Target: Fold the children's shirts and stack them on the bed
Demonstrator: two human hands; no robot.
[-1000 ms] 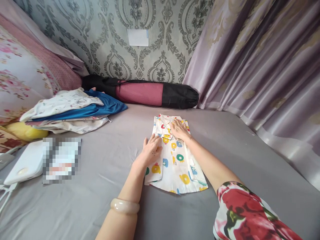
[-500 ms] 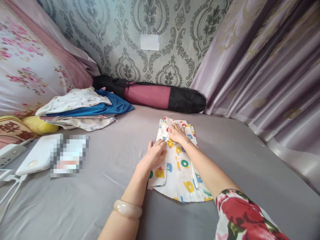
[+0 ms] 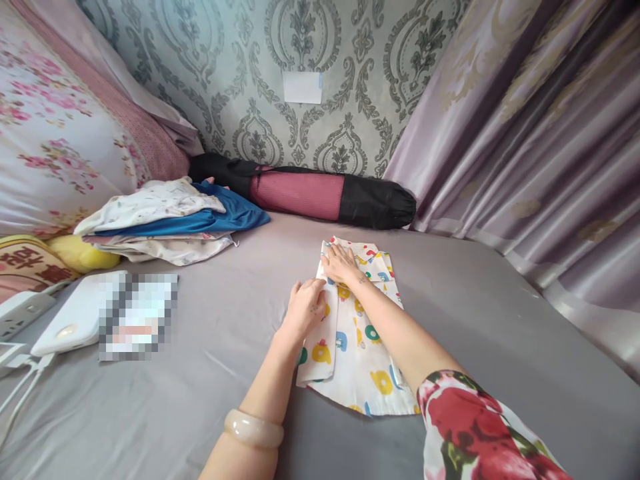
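A white child's shirt (image 3: pixel 363 380) with a colourful print lies on the grey sheet. Its sleeves are folded inward, one along each side. My right hand (image 3: pixel 341 263) is open, palm down, its fingers resting on the folded upper left part near the far edge. Just below it, my left hand (image 3: pixel 306 308) touches the left edge and folded sleeve, fingers slightly bent and thumb apart. My right forearm crosses over the shirt's right side and hides part of it. Neither hand lifts the cloth.
A pile of folded clothes (image 3: pixel 165 220) lies at the back left, beside a long black and pink bag (image 3: pixel 300 193) along the wall. On the left are a white power bank (image 3: pixel 80 313), a power strip (image 3: pixel 23 313) with cables, and a blurred-out packet (image 3: pixel 140 317).
My right hand has slid left across the top of the shirt, uncovering more of its upper right. My left hand has shifted slightly, its fingers closer together. The view has tilted a little.
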